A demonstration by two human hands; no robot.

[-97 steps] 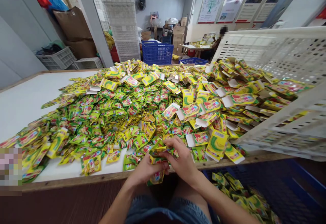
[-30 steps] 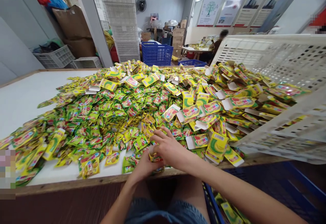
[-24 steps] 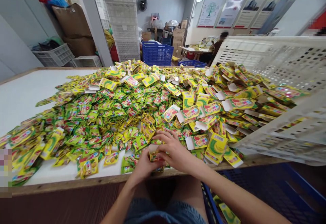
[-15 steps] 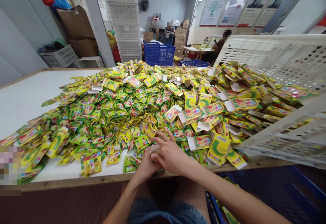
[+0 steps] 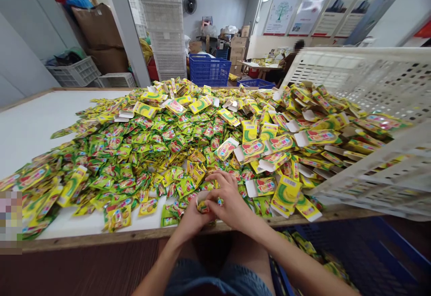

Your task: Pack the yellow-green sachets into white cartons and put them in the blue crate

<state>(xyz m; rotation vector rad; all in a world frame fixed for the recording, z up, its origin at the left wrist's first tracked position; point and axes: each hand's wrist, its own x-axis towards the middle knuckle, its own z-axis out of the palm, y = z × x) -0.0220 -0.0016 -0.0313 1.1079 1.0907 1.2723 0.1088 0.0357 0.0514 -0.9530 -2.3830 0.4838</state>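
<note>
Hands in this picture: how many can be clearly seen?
2. The left hand holds a small carton, and the right hand is at its open end. The hands of the distant person cannot be made out and may be hidden.

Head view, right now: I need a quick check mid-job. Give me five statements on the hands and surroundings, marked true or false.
1. Green sachets lie heaped on the white table. True.
2. The left hand holds a carton with a white flap showing. True.
3. The right hand grips the white crate. False: the right hand is at the carton.
4. The black fan stands on the table. False: the fan is up by the far wall.
5. Loose cartons lie near the right hand. True.
</note>
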